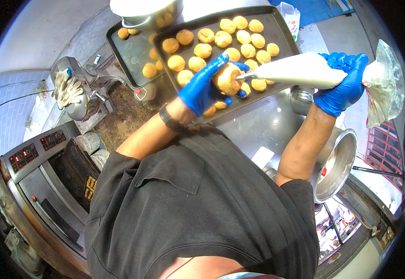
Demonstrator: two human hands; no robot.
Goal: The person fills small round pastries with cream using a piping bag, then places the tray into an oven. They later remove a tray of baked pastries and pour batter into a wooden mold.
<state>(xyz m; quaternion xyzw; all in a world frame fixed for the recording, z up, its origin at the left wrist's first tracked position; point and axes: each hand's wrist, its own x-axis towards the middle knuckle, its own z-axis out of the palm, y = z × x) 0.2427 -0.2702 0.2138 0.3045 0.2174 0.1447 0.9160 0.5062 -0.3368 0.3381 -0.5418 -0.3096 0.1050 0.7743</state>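
My left hand [206, 85], in a blue glove, holds a round golden pastry puff [227, 79] above a dark baking tray [219, 17]. Around the filled end of a piping bag [301, 71] my right hand [345, 78], also gloved in blue, is closed. The bag holds a pale cream, and its twisted clear plastic end sticks out past my right hand. Its metal piping tip [247, 75] touches the side of the puff; whether it is inside cannot be told. Many similar puffs [202, 50] lie on the tray beneath.
A second tray [124, 59] with several puffs lies at the left, beside a metal pot [136, 21]. A large metal bowl [343, 167] stands by my right elbow. Work gloves [68, 89] lie on a machine at far left, above an oven [49, 195]. A plastic bag [289, 17] is behind the tray.
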